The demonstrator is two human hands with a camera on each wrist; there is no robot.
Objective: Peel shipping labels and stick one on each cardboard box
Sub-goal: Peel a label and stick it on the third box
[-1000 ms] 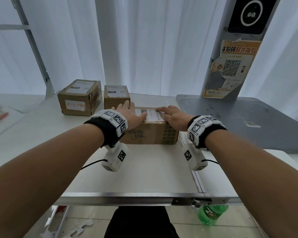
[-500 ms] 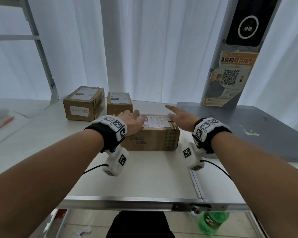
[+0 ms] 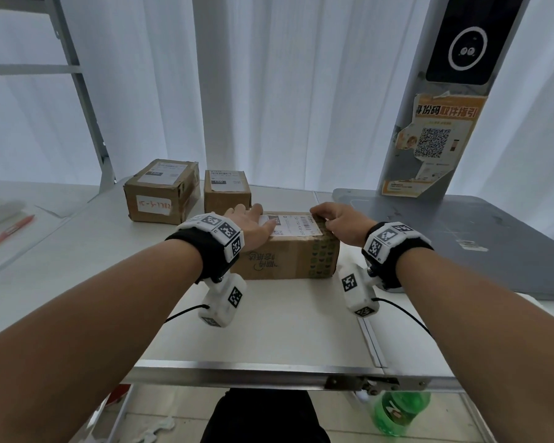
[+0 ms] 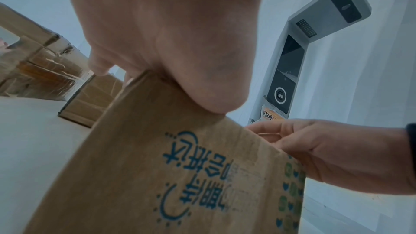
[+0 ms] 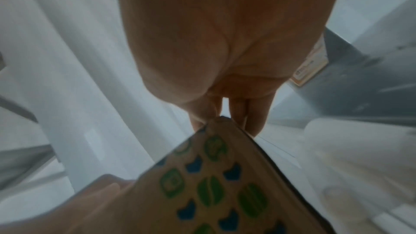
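A brown cardboard box [image 3: 288,257] lies in the middle of the white table [image 3: 269,330], with a white shipping label [image 3: 298,224] stuck on its top. My left hand [image 3: 253,225] lies flat on the left part of the top, thumb on the label's left end. My right hand [image 3: 336,219] is at the box's far right corner, fingers curled over the edge; the right wrist view shows fingertips [image 5: 252,122] reaching down past that corner. The box's printed front [image 4: 191,175] fills the left wrist view, under my left palm [image 4: 168,42].
Two more labelled boxes [image 3: 162,193] [image 3: 227,193] stand behind, to the left. A grey scanner platform [image 3: 461,244] and its post with an orange poster [image 3: 435,145] take up the right. A red pen [image 3: 8,232] lies far left; a green bottle [image 3: 397,414] sits below the table's front edge.
My right hand left the label, swung off to the right of the box, then came back to grip its far right corner. My left hand stayed flat on the box top.
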